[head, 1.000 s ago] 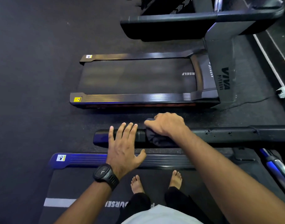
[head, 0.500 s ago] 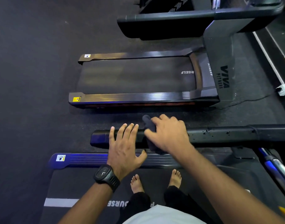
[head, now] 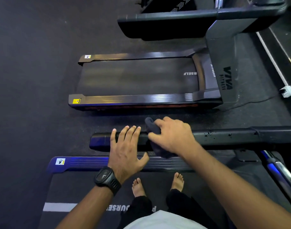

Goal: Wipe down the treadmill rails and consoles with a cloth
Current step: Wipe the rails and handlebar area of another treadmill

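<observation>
Your L hand [head: 126,151] flat on handrail [head: 224,138], fingers straight & close together, thumb out; prob. to steady yourself near rail's free end. Your R hand [head: 172,136] clutches cloth [head: 150,124], draped over rail just beside L fingers, so top & side both get wiped. Cloth: dark, bunched, soft-looking; ends poke out above & below hand.

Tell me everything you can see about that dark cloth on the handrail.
The cloth is dark, nearly black, and looks like soft, thick fabric. It lies bunched crosswise over the near treadmill's black handrail: one rounded end pokes up beyond the rail, the other hangs down on the near side. The right hand covers its middle, fingers curled over it. The left hand rests flat on the rail just beside it.
</observation>
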